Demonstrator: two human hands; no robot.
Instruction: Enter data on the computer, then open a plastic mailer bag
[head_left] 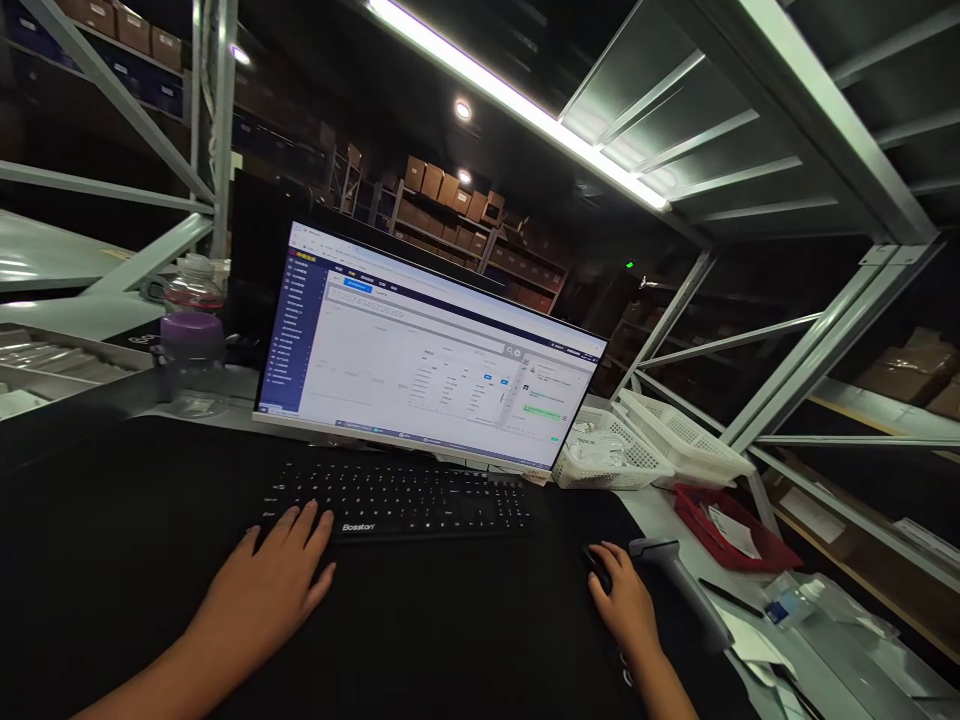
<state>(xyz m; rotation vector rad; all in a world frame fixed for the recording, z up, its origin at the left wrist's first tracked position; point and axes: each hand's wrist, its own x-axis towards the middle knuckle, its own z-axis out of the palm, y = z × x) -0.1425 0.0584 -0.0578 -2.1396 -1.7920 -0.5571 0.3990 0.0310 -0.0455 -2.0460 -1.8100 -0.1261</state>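
My left hand [274, 565] rests with its fingers spread at the lower left corner of a black keyboard [405, 500], fingertips on or just before the keys. On the right, my right hand [624, 598] is curled over a dark computer mouse [598, 566], which shows only in part beneath the fingers. Behind the keyboard stands a monitor [435, 350] with a web page, a long number in its search field and a blue side menu. A grey handheld barcode scanner [686, 590] lies just right of the mouse.
A black desk mat [420, 630] covers the desk. White plastic baskets [600, 455], a red tray [735, 530] with papers and a small clear bottle [795, 603] stand at the right. A purple-banded bottle [193, 335] is left of the monitor. Metal shelving frames rise around.
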